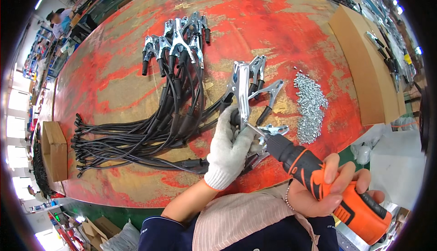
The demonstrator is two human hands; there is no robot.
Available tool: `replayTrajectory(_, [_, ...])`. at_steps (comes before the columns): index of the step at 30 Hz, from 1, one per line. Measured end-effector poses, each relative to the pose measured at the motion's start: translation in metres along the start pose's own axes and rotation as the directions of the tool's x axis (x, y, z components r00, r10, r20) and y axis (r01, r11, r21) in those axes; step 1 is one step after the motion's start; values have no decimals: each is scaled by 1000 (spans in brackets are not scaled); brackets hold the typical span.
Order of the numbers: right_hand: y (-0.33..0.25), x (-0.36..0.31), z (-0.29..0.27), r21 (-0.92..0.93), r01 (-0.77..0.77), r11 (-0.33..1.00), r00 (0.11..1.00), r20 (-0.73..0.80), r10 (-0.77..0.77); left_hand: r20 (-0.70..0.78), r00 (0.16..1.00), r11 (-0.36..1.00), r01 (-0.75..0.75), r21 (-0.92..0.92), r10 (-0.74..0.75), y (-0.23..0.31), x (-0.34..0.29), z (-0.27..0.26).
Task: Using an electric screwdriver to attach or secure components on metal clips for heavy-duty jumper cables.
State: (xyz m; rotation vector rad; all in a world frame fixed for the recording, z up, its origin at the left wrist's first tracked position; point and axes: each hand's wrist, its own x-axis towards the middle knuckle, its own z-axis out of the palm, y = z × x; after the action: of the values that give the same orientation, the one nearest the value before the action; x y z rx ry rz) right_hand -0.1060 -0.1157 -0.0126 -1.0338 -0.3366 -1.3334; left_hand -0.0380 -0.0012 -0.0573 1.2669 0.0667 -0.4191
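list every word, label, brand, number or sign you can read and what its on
Left sleeve: small white lettering; I won't copy it out.
Right sleeve: small white lettering too, likewise not copied.
Orange-and-black drill in the right hand: no text I can make out.
Metal clamp in the gloved left hand: none I can make out.
Background: too small and blurred to read.

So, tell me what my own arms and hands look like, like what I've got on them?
Your left hand wears a white knitted glove with a ribbed cuff edged in orange. Your right hand is ungloved, with a beaded bracelet at the wrist. The left forearm is bare below a short navy sleeve with small white lettering.
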Motion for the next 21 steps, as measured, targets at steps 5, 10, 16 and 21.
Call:
replayTrajectory(5, [4, 4, 0, 66, -37, 997, 987, 159, 26, 19, 998, 997, 62, -36, -62, 2, 2, 2])
replayTrajectory(10, [7, 12, -6, 171, -83, 982, 955, 295, 30, 159, 979, 990, 120, 68, -130, 3, 13, -5])
replayTrajectory(16, [5, 1, -27, 120, -147, 982, 986, 92, 136, 82, 909, 652, -355, 670, 410, 15, 44, -29])
replayTrajectory(21, [49, -31, -20, -7, -810, 586, 586, -50, 809, 454, 775, 127, -554, 823, 439, 59, 2, -22])
